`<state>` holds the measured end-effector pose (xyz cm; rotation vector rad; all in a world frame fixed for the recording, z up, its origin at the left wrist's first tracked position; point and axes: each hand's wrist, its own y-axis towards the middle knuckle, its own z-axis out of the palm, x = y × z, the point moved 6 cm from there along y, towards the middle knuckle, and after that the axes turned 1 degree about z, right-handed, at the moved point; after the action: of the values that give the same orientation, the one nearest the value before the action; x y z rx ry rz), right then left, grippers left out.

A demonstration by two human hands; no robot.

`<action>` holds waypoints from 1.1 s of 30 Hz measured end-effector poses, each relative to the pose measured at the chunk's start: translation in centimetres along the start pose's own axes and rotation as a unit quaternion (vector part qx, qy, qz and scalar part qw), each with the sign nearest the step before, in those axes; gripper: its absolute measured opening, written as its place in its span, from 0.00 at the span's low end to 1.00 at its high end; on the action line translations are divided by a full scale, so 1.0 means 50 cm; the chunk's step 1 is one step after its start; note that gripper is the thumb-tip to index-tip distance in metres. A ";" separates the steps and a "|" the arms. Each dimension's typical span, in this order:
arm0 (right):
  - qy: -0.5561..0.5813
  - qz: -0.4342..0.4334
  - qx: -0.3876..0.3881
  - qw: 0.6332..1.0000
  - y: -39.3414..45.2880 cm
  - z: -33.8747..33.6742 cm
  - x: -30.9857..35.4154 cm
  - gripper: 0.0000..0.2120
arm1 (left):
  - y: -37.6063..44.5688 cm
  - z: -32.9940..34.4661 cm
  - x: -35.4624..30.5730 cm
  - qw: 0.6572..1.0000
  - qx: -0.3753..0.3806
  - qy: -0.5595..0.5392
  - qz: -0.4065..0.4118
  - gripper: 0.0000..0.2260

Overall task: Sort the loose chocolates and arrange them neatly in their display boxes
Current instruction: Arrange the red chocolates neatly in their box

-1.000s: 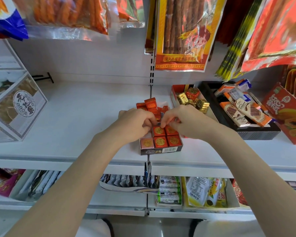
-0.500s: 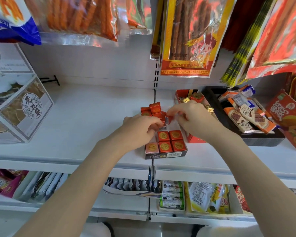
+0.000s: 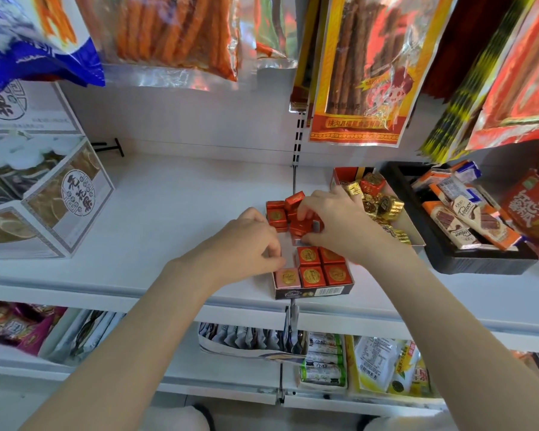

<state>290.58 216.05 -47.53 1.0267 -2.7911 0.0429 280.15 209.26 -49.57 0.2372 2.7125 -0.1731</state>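
A small dark display box stands at the front edge of the white shelf, with several red square chocolates and one pink one laid flat in it. Behind it lies a loose heap of red chocolates. My right hand grips red chocolates just above the box's back part. My left hand is curled at the box's left rear corner and touches it; what its fingertips hold is hidden. A second open box to the right holds gold and red foil chocolates.
A black tray of wafer bars sits at the right. White printed cartons stand at the left. Snack bags hang low over the back of the shelf. A lower shelf holds more packets.
My right hand has come back from the heap toward the dark box with red chocolates in its grip. My left hand has stayed at the box's left rear corner.
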 end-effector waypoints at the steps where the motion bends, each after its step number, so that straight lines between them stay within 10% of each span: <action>1: 0.013 -0.006 0.005 1.000 -0.001 0.000 0.002 0.15 | -0.002 0.000 0.001 1.000 0.006 -0.003 0.002 0.10; 9: 0.167 0.010 -0.084 0.982 -0.019 -0.083 -0.031 0.09 | 0.001 -0.029 -0.013 0.998 -0.055 -0.021 -0.006 0.07; 19: 0.155 0.019 0.063 0.986 -0.045 -0.054 -0.046 0.06 | 0.034 -0.008 -0.035 0.995 -0.088 0.042 0.001 0.16; 33: 0.134 0.032 0.054 0.989 -0.037 -0.038 -0.049 0.08 | 0.015 -0.018 -0.013 0.996 -0.020 0.077 -0.046 0.13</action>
<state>293.88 216.39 -46.12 0.8810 -2.5978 0.3185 280.53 210.02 -48.56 0.1167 2.8786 -0.1314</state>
